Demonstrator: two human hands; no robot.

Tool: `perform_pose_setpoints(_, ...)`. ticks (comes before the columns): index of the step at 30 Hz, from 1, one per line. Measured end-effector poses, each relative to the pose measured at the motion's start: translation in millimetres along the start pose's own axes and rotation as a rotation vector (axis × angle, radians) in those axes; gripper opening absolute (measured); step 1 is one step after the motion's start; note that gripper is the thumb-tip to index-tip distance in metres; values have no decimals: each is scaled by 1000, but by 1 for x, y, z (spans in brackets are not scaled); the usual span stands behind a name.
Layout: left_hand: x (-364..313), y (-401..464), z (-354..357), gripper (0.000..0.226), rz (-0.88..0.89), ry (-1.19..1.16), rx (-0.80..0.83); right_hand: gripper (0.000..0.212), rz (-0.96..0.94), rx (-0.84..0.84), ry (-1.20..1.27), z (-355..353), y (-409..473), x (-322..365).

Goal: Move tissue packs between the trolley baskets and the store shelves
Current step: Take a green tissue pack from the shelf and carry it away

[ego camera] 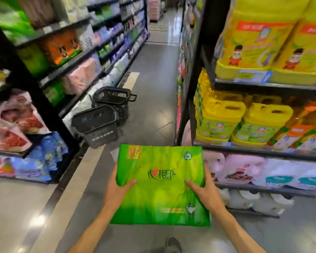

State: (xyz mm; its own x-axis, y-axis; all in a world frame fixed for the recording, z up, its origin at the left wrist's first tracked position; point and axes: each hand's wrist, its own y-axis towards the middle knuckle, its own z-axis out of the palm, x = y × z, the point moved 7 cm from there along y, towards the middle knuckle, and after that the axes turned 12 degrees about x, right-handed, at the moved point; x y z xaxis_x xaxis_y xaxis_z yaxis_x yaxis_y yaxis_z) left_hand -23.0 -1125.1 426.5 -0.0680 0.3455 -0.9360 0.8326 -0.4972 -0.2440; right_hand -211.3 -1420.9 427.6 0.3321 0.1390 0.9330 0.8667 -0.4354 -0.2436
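A large green tissue pack (161,185) with dark lettering is held flat in front of me, low in the middle of the aisle. My left hand (118,189) grips its left edge, thumb on top. My right hand (204,190) grips its right edge the same way. Two dark trolley baskets stand on the floor ahead to the left: the nearer basket (97,125) and the farther basket (115,96) with a handle sticking out right. I cannot see inside them. Tissue packs fill the left shelves (58,77) and the lower right shelves (263,170).
Yellow oil bottles (244,121) and yellow boxes (263,42) fill the upper right shelving. Pink and blue packs (35,161) sit on an end display at the lower left. The grey aisle floor (153,88) runs ahead between the racks. My shoe (173,244) shows at the bottom.
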Motion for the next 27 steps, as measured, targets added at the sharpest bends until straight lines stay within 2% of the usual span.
perform_pose_setpoints(5,-18,27,-41,98,-11,-22,-244,80,-116,196,-31,20,109,57)
perform_pose_setpoints(10,-32,56,-76,101,-31,-77,-413,99,-137,376,-61,47,203,96)
perform_pose_setpoints(14,-39,90,-107,102,-37,-125,-514,83,-158,458,-85,78,267,129)
perform_pose_setpoints(20,-39,171,-167,97,-37,-135,-597,82,-183,505,-44,139,370,170)
perform_pose_setpoints(27,-41,307,-261,92,-49,-69,-544,97,-106,448,-69,200,496,212)
